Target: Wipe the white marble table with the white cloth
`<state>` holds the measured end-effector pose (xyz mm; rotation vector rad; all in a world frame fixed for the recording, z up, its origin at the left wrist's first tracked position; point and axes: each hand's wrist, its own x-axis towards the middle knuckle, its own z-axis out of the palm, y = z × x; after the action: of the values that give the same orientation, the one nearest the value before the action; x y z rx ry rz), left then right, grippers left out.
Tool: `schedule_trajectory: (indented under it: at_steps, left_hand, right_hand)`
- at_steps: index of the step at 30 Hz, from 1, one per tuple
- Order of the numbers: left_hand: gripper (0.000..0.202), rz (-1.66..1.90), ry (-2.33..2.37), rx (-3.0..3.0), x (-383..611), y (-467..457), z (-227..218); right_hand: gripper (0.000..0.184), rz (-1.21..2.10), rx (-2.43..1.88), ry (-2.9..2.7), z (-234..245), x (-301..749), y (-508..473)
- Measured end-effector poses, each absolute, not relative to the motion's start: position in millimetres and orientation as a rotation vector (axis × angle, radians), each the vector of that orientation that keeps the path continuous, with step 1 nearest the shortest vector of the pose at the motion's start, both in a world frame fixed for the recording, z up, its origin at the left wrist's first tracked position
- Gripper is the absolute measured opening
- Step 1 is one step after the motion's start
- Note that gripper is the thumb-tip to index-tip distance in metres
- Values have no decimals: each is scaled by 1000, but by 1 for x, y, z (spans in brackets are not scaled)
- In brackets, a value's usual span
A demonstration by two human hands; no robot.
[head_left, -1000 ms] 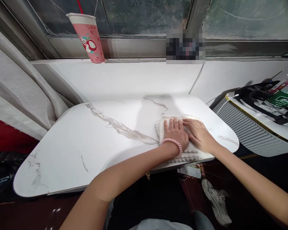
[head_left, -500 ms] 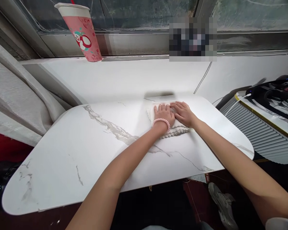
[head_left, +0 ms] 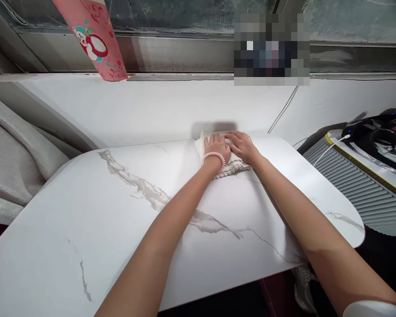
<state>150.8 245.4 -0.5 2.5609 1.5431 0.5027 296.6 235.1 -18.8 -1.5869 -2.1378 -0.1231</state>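
Note:
A folded white cloth lies at the far edge of the white marble-look table, against the wall. My left hand presses flat on it, fingers stretched out, a pink bead bracelet on the wrist. My right hand lies flat on the cloth right beside the left, fingers pointing left and partly overlapping it. Both hands cover most of the cloth.
A pink paper cup stands on the window sill at the upper left. A grey curtain hangs at the left. At the right, a ribbed grey unit carries black gear and a white cable. A shoe lies below.
Both hands have slid the cloth away from me, from the near right edge of the table to its far edge by the wall. The view has moved forward too.

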Motion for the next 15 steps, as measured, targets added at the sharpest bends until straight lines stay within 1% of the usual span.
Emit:
schedule_trajectory:
  at_steps: [8,15]
  left_hand:
    - [43,557,1582,2531,147,264,-4]
    - [46,555,1563,2542,142,262,-5]
  right_hand:
    - [41,-174,-1614,-2154,-19,290,263]
    - [42,-214,-1666,-2166,-17,283,255]
